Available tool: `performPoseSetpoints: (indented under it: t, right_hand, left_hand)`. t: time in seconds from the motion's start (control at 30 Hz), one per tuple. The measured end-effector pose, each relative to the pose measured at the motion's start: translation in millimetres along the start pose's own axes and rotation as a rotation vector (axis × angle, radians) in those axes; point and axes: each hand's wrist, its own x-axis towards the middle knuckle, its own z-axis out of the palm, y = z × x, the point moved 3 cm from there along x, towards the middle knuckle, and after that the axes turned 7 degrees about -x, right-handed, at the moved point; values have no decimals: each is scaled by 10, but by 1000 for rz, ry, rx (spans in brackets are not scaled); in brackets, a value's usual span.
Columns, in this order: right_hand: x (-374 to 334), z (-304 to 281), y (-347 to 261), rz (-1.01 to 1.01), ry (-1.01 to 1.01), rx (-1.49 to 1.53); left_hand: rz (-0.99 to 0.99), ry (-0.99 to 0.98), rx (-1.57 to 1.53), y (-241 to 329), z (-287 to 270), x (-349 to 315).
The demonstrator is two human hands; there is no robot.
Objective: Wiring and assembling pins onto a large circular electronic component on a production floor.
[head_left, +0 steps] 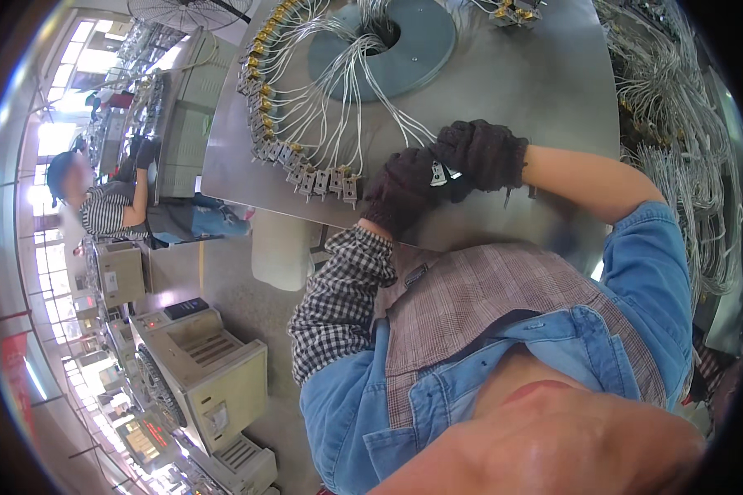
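My left hand [400, 191], in a dark knitted glove, is closed beside my right hand [477, 154], gloved the same way, over the near edge of a metal table [545, 91]. Between them shows a small silver metal connector [437, 173], gripped by the left fingers. A second bright metal piece [454, 174] pokes out at the right fingers. White wires [396, 111] run from the hands toward the hole of a round grey disc [433, 54]. Brass-and-silver connectors [301, 173] on other wires lie fanned along the table's left side. Fingertips are partly hidden.
More connectors [516, 11] lie at the table's far side. Thick bundles of wire [677, 157] hang at the right. A co-worker [111, 202] stands at another bench on the left. Beige machines [198, 371] stand lower left, near a pale stool-like block [281, 252].
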Motion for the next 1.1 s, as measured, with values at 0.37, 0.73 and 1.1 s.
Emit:
performPoseSetpoints:
  t: [0.37, 0.73, 1.1]
  right_hand:
    - [206, 95, 257, 75, -567, 902]
    - [668, -548, 174, 530, -1001, 1273]
    - [698, 1042, 1050, 973, -937, 894]
  left_hand:
    - [-184, -402, -32, 51, -401, 225]
    - [-308, 67, 369, -1195, -865, 1446]
    - [-380, 99, 253, -1833, -520, 1652]
